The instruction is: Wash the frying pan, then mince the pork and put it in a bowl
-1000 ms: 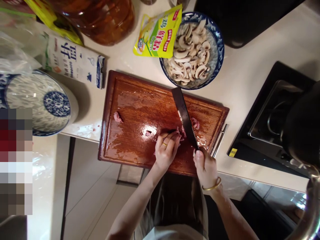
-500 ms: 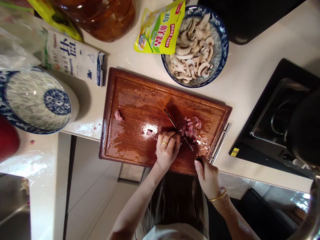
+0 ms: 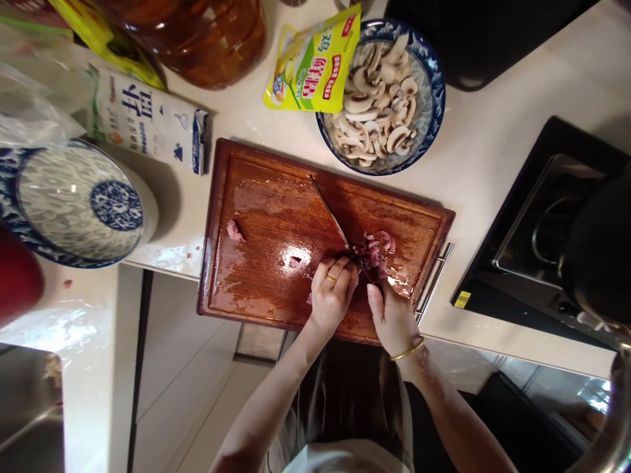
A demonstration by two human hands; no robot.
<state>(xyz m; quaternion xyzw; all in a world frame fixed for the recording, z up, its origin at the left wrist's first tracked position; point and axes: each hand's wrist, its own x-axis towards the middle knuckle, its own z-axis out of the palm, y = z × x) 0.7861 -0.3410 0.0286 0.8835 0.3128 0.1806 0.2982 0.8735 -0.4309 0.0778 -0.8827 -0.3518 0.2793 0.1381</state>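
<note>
A knife (image 3: 329,210) lies edge-on over the wooden cutting board (image 3: 266,197), its tip pointing up and left. My right hand (image 3: 394,318), with a gold bangle at the wrist, is wrapped around its handle, which is mostly hidden. Close beside the blade, my left hand (image 3: 332,292) has its fingers curled down on a piece of raw meat (image 3: 309,299), of which only a little shows. Cut raw meat (image 3: 377,249) is heaped just right of the blade. Two smaller bits of meat, one a pink lump (image 3: 235,230), rest on the board's left half.
A blue-rimmed bowl of sliced mushrooms (image 3: 377,125) stands behind the board, a yellow seasoning pouch (image 3: 315,66) overlapping its rim. Leftward are a patterned bowl (image 3: 64,197), a salt packet (image 3: 148,121) and a large amber bottle (image 3: 197,39). A stove (image 3: 532,243) is at right.
My right hand has pushed the knife forward and left, so its tip is nearer the board's far edge. My left hand stays almost in place over the meat.
</note>
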